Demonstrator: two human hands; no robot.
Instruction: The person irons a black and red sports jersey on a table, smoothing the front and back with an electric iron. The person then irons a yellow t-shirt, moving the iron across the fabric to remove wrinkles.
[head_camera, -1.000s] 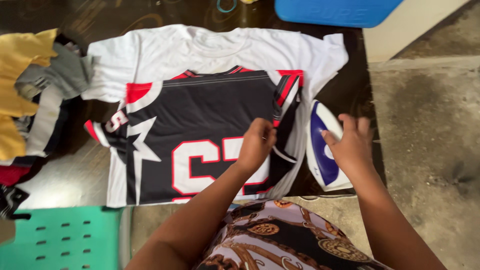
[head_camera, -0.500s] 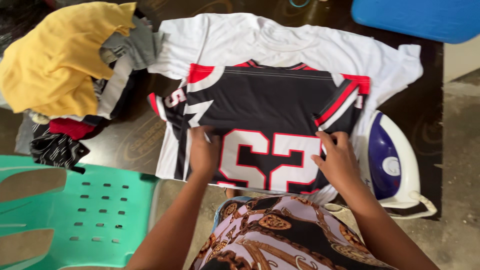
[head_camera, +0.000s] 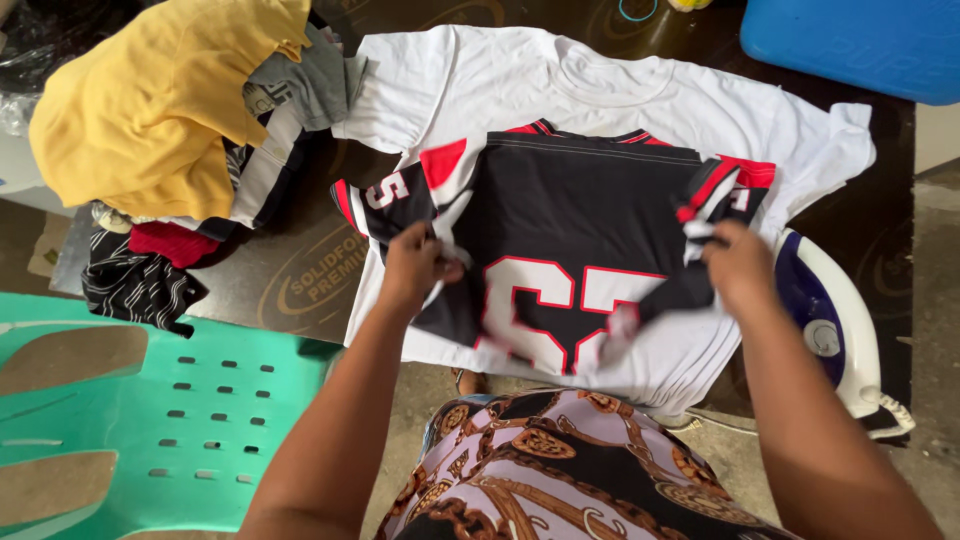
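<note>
Both hands grip the lower sides of a black sports jersey spread on a white shirt on the table.

The left hand (head_camera: 415, 265) has its fingers pinched on the jersey (head_camera: 580, 230) at its left side, and the right hand (head_camera: 738, 268) has its fingers clenched on the cloth at the right side — the fabric there is blurred. The jersey lies on top of the white shirt (head_camera: 610, 95) in the middle of the dark table (head_camera: 310, 270), its hem toward the near edge. An iron (head_camera: 825, 325) stands at the near right edge, just beside the right hand, and a pile of clothes (head_camera: 160, 120) fills the far left corner. To handle it well, I think both sides should be held at equal height and pulled flat — and the right wrist kept off the iron.
</note>
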